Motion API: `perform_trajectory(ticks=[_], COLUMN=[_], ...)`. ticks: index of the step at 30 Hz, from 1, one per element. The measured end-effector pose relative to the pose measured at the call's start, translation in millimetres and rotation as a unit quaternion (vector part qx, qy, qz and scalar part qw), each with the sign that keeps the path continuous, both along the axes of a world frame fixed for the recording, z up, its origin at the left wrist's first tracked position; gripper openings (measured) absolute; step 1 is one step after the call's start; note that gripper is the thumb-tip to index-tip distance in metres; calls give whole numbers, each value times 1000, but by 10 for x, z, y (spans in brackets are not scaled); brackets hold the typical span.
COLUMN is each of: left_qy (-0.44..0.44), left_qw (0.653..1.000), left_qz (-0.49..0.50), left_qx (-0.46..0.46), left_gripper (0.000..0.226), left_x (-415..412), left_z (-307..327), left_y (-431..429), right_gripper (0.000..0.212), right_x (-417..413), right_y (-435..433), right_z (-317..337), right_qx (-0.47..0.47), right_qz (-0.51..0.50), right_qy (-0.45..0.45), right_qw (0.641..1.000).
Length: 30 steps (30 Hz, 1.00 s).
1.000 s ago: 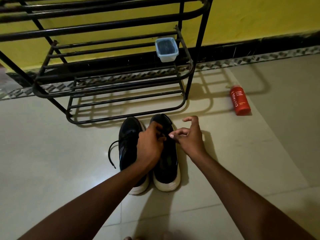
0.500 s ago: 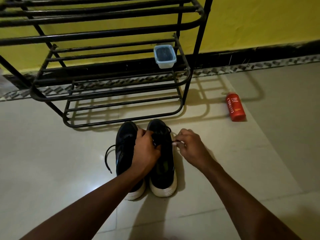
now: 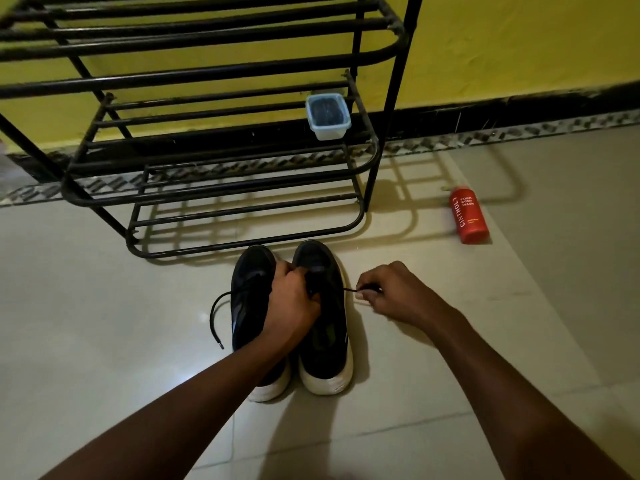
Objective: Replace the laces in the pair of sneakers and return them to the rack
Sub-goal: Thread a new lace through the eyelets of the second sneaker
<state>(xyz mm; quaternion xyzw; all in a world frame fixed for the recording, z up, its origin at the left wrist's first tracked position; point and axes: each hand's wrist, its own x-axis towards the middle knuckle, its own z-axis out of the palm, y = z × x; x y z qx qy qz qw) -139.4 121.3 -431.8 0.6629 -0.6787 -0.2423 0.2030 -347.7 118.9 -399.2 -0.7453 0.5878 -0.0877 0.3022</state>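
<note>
Nearest the person, under the forearms, are the white heels of two black shoes standing on the floor (image 3: 104, 341). The left hand (image 3: 292, 299) reaches across the left shoe (image 3: 249, 306) and grips the lacing area of the right shoe (image 3: 323, 334), fingers curled down over it. What the fingertips hold underneath cannot be told. I judge this grip steadies the shoe against the sideways pull.

Just right of that shoe, the right hand (image 3: 391, 292) pinches the end of a black lace (image 3: 350, 290) between thumb and curled fingers. The lace runs taut from under the left hand's fingers to the pinch. The hand is held low and out to the side, probably to draw the lace through an eyelet.

Left of the left hand, a loose lace (image 3: 211, 317) from the left shoe curves out, with its tip on the floor.

Both shoes lie side by side with their long axes running away from the person, heels near and toes pointing at the rack (image 3: 242, 233). The taut lace lies crosswise to that axis. The toes sit just short of the rack's lowest bar, handy for putting them back.

Beyond the hands, a small box (image 3: 327, 116) sits on a middle shelf. Far right of the right hand, a red bottle (image 3: 469, 220) lies on the floor near the yellow wall (image 3: 519, 46).
</note>
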Motion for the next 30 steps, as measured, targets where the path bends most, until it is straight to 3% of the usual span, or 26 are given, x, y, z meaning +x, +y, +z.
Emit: perform_trajectory(ticks=[4, 6, 9, 13, 15, 17, 20, 22, 26, 30], left_qy=[-17, -21, -29, -22, 47, 180, 373, 388, 356, 357], left_qw=[1000, 1000, 1000, 999, 997, 980, 914, 906, 927, 931], left_qz=[-7, -4, -5, -1, 19, 13, -76, -107, -88, -41], left_qx=[5, 2, 7, 47, 61, 87, 139, 133, 79, 66], left_gripper=[28, 27, 27, 35, 40, 47, 50, 40, 13, 5], left_x=[8, 6, 8, 14, 13, -21, -104, -142, -118, -6], left_z=[-19, -25, -38, 26, 133, 289, 568, 712, 793, 744], left_y=[-45, -50, -59, -106, -117, -114, -146, -194, -331, -435], right_gripper=[12, 13, 14, 12, 10, 10, 6, 8, 13, 19], right_x=[-21, 6, 91, 154, 154, 141, 113, 83, 2, -80], right_y=[-22, -43, -63, -71, -65, -63, -66, -66, -39, 26], right_z=[270, 418, 571, 633, 630, 607, 553, 494, 330, 54], right_qx=[-145, -186, -200, -210, -239, -264, -286, -264, -128, -54], right_qz=[-21, -9, 20, 21, 7, -14, -36, -57, -115, -177], right_qy=[-67, -52, 12, 0, -46, -82, -121, -181, -359, -424], right_qw=[987, 981, 980, 977, 970, 961, 950, 946, 917, 886])
